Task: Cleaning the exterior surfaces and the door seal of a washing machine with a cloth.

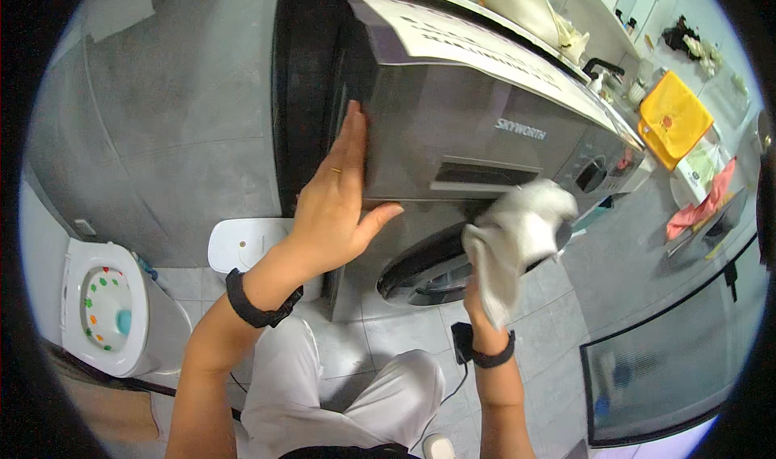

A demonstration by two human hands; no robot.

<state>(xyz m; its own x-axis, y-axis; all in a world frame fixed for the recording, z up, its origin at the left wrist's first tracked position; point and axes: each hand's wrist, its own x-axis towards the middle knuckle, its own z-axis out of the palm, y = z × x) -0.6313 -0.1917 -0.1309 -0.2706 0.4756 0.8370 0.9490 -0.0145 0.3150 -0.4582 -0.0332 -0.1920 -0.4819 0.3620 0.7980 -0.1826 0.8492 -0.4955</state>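
A grey Skyworth front-loading washing machine stands before me under a counter. My left hand lies flat along its left front edge, with the thumb out over the front. In my right hand is a white cloth, blurred and covering most of the fingers. The cloth hangs in front of the round door, partly hiding it. Above the cloth are the detergent drawer handle and a black control knob. A white sheet with printed writing covers the machine's upper edge.
At left are a toilet and a white lidded bin. A yellow cloth and a pink cloth hang at right. A black tap rises by the counter. A black-framed glass panel is at lower right.
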